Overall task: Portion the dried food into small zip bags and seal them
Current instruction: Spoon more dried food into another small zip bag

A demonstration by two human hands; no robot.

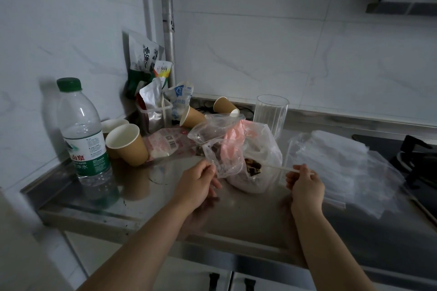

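A small clear zip bag (246, 181) is stretched between my hands above the steel counter (236, 215). My left hand (197, 184) pinches its left top corner and my right hand (305, 184) pinches the right end of its zip strip. Behind it lies a crumpled clear and pink plastic bag (238, 142) with dark brown dried food (252, 166) showing inside. A stack of empty clear zip bags (343, 165) lies on the counter to the right.
A green-capped water bottle (81, 132) stands at left beside upright paper cups (126, 144). More cups lie tipped at the back (191, 117) among snack packets (144, 54). A clear glass tumbler (270, 113) stands behind the bags. A gas hob (411, 156) is at far right.
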